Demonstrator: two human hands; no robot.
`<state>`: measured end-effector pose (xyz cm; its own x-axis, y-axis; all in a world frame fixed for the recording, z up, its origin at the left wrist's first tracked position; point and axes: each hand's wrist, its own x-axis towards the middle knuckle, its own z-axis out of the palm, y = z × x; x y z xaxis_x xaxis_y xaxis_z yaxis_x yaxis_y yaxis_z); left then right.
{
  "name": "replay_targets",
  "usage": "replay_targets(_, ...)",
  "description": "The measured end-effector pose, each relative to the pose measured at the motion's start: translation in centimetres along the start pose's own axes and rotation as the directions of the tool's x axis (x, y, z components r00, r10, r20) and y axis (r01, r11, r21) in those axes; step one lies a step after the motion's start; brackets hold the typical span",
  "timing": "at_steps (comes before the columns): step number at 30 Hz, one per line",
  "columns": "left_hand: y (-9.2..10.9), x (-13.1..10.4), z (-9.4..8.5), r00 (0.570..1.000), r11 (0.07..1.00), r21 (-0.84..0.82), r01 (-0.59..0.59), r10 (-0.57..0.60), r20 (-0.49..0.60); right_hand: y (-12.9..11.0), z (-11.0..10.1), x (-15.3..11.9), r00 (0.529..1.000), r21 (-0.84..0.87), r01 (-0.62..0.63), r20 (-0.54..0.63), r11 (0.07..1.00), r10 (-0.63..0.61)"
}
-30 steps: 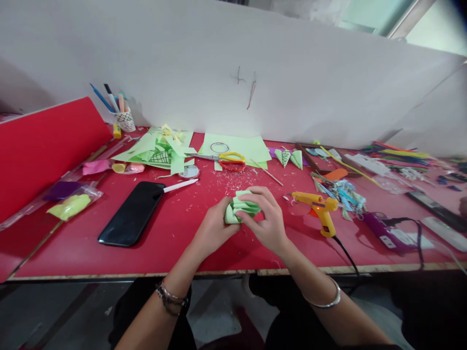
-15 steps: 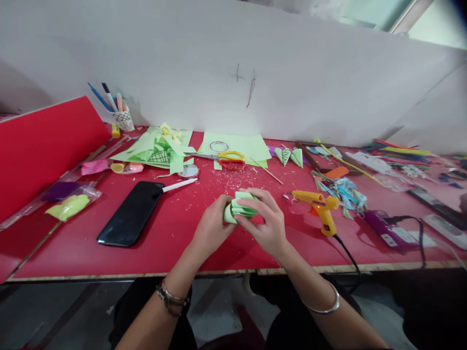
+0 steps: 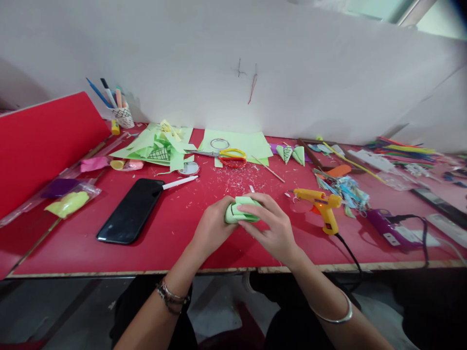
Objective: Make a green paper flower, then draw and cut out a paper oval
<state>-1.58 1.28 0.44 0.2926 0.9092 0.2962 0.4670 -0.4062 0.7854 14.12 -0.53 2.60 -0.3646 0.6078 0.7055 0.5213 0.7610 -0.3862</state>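
Fewer pleats are shown than a moment ago by the folded green paper (image 3: 243, 200), which is clasped over the tabletop (image 3: 175, 253) between the left hand (image 3: 212, 224) and the right hand (image 3: 276, 227), so its shape is seemingly still being adjusted.

Red tabletop (image 3: 171, 223), 1 black phone (image 3: 130, 211), 1 glue gun (image 3: 326, 208), white shreds (image 3: 239, 182)

A black smartphone (image 3: 129, 212) lies on the red worktop (image 3: 175, 248). Near the white wall (image 3: 182, 58), a patterned cup (image 3: 123, 117) holds pens (image 3: 110, 95); rightward, a purple power strip (image 3: 379, 226) has a black cord (image 3: 425, 238).
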Motion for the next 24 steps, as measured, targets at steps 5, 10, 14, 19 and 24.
replay_targets(5, 0.1, 0.0, 0.2, 1.000, 0.999, 0.031, -0.021, 0.020, 0.021, -0.1, 0.2, -0.5, 0.999, 0.015, -0.023, -0.045, 1.000, 0.024)
replay_targets(10, 0.0, -0.2, 0.4, 1.000, 0.997, 0.069, -0.026, 0.025, 0.014, -0.2, 0.2, -1.0, 0.995, 0.014, -0.059, -0.080, 0.998, 0.060)
replay_targets(14, 0.0, -0.3, 0.5, 0.999, 0.991, 0.132, -0.039, 0.035, 0.025, -0.2, 0.3, -1.3, 0.992, -0.006, -0.102, -0.078, 0.995, 0.101)
replay_targets(19, 0.0, -0.3, 0.6, 0.998, 0.983, 0.178, -0.055, 0.049, 0.040, -0.1, 0.2, -1.5, 0.991, -0.032, -0.123, -0.062, 0.992, 0.121)
replay_targets(24, -0.1, -0.3, 0.6, 0.999, 0.976, 0.215, -0.045, 0.040, 0.030, 0.1, 0.2, -1.7, 0.998, -0.087, -0.007, -0.060, 0.996, 0.002)
